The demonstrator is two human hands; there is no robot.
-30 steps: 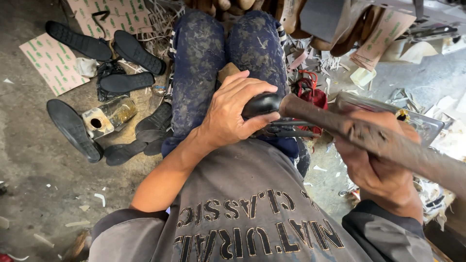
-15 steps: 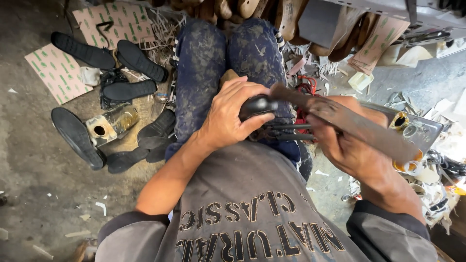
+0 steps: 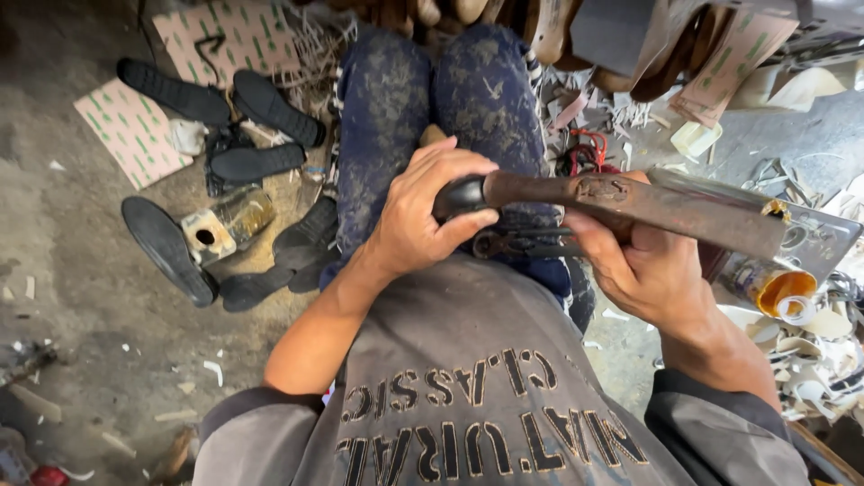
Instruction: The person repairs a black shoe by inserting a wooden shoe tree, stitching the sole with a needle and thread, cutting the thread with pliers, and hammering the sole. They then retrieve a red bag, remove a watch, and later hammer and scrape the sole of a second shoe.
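The person wears a grey short-sleeved shirt (image 3: 468,360) with large dark block lettering across the chest, seen upside down from the head camera. The sleeves end above the elbow in a darker grey band, and both forearms are bare. The left hand (image 3: 423,216) and the right hand (image 3: 648,270) carry no gloves, rings or watch. The legs are covered by dark blue trousers (image 3: 432,117), heavily smeared and speckled with pale, yellowish dust and stains over both thighs and knees.
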